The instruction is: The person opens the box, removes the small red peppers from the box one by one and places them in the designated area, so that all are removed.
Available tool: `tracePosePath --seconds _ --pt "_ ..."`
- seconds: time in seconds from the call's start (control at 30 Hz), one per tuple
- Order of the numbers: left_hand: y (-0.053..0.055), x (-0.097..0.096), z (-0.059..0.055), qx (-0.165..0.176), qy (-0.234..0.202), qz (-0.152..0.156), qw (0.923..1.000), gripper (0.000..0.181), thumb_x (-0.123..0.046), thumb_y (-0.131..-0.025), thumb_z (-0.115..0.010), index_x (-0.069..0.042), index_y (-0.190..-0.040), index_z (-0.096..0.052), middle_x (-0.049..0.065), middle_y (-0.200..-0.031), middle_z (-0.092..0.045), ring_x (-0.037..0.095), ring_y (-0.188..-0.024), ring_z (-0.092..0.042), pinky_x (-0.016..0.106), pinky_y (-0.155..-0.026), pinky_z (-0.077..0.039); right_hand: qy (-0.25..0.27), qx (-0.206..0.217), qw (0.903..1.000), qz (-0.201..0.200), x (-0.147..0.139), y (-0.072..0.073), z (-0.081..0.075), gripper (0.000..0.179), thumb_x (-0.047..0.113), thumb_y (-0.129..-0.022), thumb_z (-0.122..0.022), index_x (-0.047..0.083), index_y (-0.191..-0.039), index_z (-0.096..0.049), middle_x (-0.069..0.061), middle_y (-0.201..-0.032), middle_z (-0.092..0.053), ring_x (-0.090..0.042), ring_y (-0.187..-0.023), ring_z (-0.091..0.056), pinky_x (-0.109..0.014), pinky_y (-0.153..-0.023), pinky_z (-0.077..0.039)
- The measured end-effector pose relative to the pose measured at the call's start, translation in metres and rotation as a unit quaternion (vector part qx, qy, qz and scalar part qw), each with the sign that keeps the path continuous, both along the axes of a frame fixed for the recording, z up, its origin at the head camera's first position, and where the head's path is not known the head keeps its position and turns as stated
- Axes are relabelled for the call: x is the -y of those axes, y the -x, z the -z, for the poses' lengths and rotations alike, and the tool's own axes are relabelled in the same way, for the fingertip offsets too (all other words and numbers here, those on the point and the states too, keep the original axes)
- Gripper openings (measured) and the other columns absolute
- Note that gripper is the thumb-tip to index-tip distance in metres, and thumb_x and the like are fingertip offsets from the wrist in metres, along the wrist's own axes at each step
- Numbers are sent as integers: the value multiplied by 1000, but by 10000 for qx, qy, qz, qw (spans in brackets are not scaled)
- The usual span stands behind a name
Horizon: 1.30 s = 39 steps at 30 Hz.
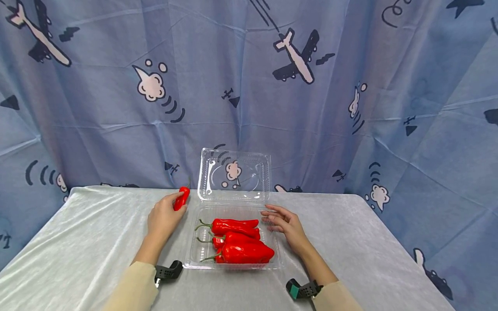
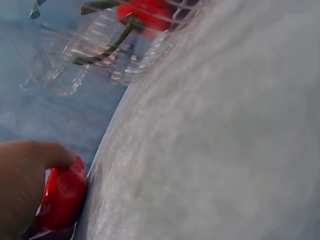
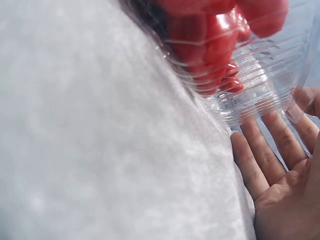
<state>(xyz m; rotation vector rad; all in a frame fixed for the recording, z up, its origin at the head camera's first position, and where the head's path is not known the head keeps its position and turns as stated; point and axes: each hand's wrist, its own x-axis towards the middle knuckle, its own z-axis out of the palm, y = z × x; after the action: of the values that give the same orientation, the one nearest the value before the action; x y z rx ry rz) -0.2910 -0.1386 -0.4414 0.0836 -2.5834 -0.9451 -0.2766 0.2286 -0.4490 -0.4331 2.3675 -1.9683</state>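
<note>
My left hand [image 1: 166, 217] grips a red pepper [image 1: 181, 198] to the left of a clear plastic clamshell box [image 1: 190, 255]. In the left wrist view, the thumb lies along this pepper [image 2: 64, 195], close over the cloth. Several red peppers [image 1: 241, 248] lie side by side in the box, their green stems pointing left. The box's lid [image 1: 234, 175] stands raised at the back. My right hand [image 1: 287, 226] is at the box's right side with fingers extended; in the right wrist view the fingertips [image 3: 270, 107] are right at the ribbed wall.
A pale velvety cloth [image 1: 330, 242] covers the table. Behind it hangs a blue curtain [image 1: 218, 86] printed with planes and clouds, close to the raised lid. Dark straps [image 1: 169, 271] sit on both wrists, over light sleeves.
</note>
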Motion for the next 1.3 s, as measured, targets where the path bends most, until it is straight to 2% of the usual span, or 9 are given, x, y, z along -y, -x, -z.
tracePosePath --seconds 0.57,0.83,1.03,1.3 --pt "-1 -3 -1 51 72 -169 9998 44 -22 -88 -69 -16 -132 -67 16 -128 -69 40 -103 -70 55 -76 -54 35 -40 10000 -18 -1 1 1 47 18 -102 -56 -2 -144 -51 -30 -136 -61 -23 -114 -72 -30 -88 -61" --pt "-2 -4 0 -18 71 -100 9999 44 -23 -89 -69 -15 -132 -67 16 -131 -67 40 -109 -68 55 -82 -54 17 -21 10000 -22 -1 0 0 47 19 -102 -56 -2 -144 -51 -29 -136 -61 -23 -114 -72 -31 -89 -61" --pt "-1 -2 0 -120 -29 26 9999 41 -22 -92 -67 -11 -132 -67 17 -131 -67 40 -115 -66 57 -88 -53 32 4 10000 -20 0 0 0 47 19 -102 -57 -2 -144 -51 -29 -136 -61 -17 -111 -73 -30 -89 -61" --pt "-1 -1 -1 -59 -56 95 9999 40 -24 -94 -64 -8 -131 -67 17 -134 -65 39 -121 -64 57 -93 -52 77 -17 10000 -19 0 -1 -1 48 17 -101 -57 -4 -144 -50 -30 -136 -61 -11 -108 -73 -26 -85 -61"
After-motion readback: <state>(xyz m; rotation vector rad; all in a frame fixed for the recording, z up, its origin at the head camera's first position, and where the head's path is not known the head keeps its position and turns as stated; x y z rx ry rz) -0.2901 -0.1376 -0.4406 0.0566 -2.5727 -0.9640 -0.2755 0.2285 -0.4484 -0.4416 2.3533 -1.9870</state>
